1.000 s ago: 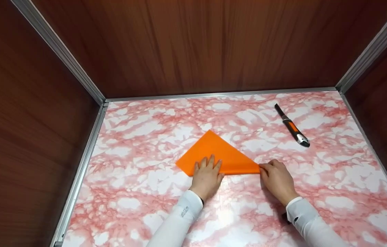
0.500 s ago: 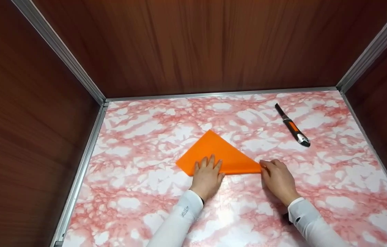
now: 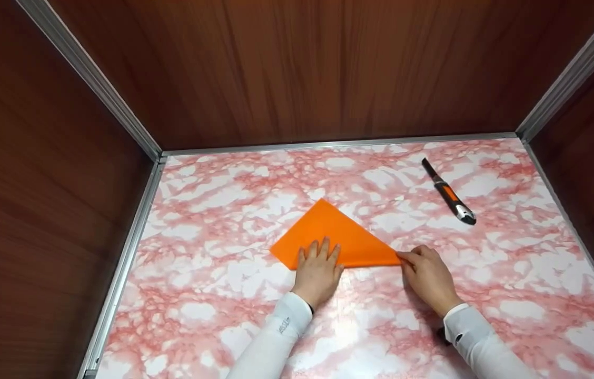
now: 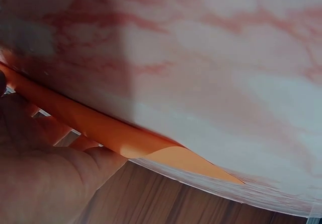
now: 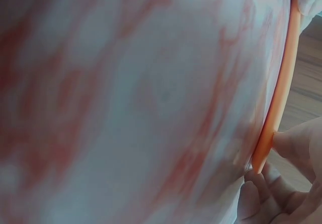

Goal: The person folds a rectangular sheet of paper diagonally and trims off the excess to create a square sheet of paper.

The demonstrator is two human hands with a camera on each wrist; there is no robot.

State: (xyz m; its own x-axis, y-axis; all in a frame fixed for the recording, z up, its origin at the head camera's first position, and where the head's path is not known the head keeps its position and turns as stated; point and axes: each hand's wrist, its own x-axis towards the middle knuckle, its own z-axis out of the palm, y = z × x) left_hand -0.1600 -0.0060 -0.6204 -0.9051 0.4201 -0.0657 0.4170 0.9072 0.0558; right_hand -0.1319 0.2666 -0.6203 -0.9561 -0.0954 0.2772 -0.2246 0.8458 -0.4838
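Observation:
An orange sheet of paper (image 3: 328, 226), folded over along its near edge, lies on the table in the head view. My left hand (image 3: 318, 271) rests on its near left part with fingers spread and straight. At the paper's right corner, my right hand (image 3: 427, 276) pinches the folded end between thumb and fingers. In the left wrist view the fold of the paper (image 4: 100, 128) bulges a little as a rounded edge beside the left hand (image 4: 45, 178). From the right wrist, the paper (image 5: 279, 98) appears edge-on, its end at the fingers of the right hand (image 5: 297, 173).
A utility knife (image 3: 449, 193) with a black and orange handle lies at the back right, its blade end pointing away. Brown wood-look panels (image 3: 297, 73) with metal edge strips enclose the table (image 3: 213, 237) at the back and both sides. The tabletop has a red and white marbled pattern.
My right hand has shifted very slightly at the paper's right corner, its fingers changing place a little. The left hand, the paper and the knife look the same.

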